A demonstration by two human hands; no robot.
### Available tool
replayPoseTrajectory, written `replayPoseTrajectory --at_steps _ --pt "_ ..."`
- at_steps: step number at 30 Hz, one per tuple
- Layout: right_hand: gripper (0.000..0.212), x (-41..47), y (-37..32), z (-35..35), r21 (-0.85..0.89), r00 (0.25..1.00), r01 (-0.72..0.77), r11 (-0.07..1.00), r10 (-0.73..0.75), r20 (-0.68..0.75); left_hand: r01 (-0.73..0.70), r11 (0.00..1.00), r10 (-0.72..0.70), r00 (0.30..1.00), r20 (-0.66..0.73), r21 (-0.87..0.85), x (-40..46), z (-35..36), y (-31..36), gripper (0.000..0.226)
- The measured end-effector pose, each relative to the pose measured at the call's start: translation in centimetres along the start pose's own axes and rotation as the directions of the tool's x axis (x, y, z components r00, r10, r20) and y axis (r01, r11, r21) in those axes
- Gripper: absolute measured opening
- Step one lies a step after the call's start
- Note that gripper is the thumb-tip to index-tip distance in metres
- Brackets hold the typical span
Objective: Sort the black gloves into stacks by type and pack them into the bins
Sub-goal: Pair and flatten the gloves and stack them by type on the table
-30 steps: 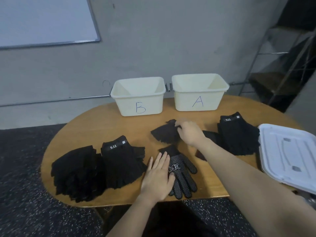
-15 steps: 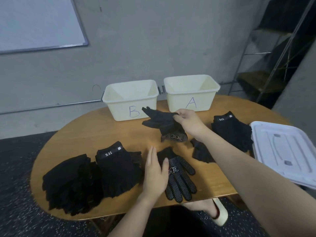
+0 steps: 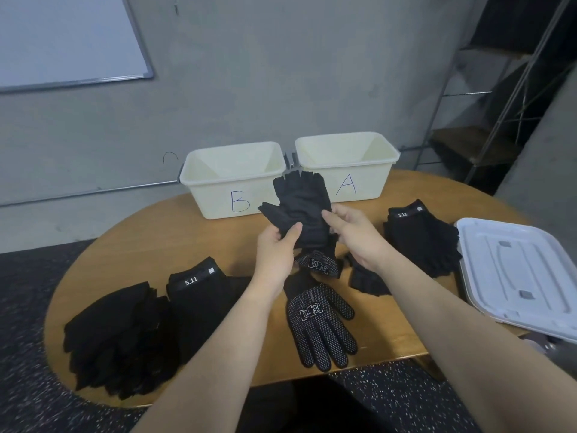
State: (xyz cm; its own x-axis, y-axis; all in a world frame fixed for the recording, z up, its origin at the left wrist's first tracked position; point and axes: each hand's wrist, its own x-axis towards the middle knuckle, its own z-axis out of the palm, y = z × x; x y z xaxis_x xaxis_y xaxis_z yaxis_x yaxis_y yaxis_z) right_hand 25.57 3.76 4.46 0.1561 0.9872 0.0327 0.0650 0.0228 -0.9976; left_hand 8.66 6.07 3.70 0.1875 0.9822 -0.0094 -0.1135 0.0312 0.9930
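Both hands are raised above the middle of the table (image 3: 387, 323): the left hand (image 3: 274, 254) grips the lower edge of a fingerless black glove (image 3: 301, 210) with thumb curled over the fabric, while the right hand (image 3: 352, 235) pinches its right edge; a dotted glove (image 3: 318, 264) hangs beneath it, gripped by which hand I cannot tell. Bin B (image 3: 232, 179) and bin A (image 3: 346, 165) stand side by side at the far edge. A white lid (image 3: 518, 276) overhangs the right edge. Plain black gloves (image 3: 115, 339) are stacked at the left edge, a 5.11 stack (image 3: 203, 304) beside them, another 5.11 stack (image 3: 421, 239) right of centre. One dotted glove on the table (image 3: 320, 329) lies flat at the near edge.
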Motion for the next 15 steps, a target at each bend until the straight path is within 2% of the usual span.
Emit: replayPoseTrajectory --at_steps 2,5,8,10,12,14,15 --pt "0.018 -0.5 0.5 -0.1 -0.093 0.999 -0.014 0.996 0.019 0.050 0.014 1.000 -0.015 1.000 -0.008 -0.004 0.4 -0.3 0.1 0.019" --pt "0.020 -0.9 1.8 -0.1 -0.257 0.992 -0.004 0.966 0.036 0.121 0.061 0.997 -0.062 0.998 -0.032 -0.047 0.8 -0.7 0.4 0.017" --pt "0.010 -0.6 3.7 -0.1 -0.419 0.994 0.014 0.908 0.031 0.102 0.023 1.000 -0.023 0.999 -0.044 -0.003 1.2 -1.3 0.9 0.015" --pt "0.031 -0.3 4.7 0.0 -0.504 0.997 0.011 0.864 0.026 0.067 -0.007 0.999 0.010 0.999 -0.052 0.043 1.6 -1.8 1.4 0.017" --pt "0.040 -0.5 4.8 0.3 -0.575 0.999 0.036 0.817 -0.015 0.042 -0.029 0.998 0.032 0.998 -0.049 0.051 1.9 -2.5 2.3 0.018" --pt "0.043 -1.1 5.0 0.9 -0.641 0.997 0.074 0.764 -0.049 0.057 -0.056 0.997 0.058 0.997 -0.043 0.049 2.3 -3.2 3.5 0.017" --pt "0.038 -1.4 5.1 1.2 -0.661 0.995 0.089 0.745 -0.041 0.087 -0.071 0.996 0.074 0.996 -0.044 0.060 2.5 -3.6 4.0 0.015"
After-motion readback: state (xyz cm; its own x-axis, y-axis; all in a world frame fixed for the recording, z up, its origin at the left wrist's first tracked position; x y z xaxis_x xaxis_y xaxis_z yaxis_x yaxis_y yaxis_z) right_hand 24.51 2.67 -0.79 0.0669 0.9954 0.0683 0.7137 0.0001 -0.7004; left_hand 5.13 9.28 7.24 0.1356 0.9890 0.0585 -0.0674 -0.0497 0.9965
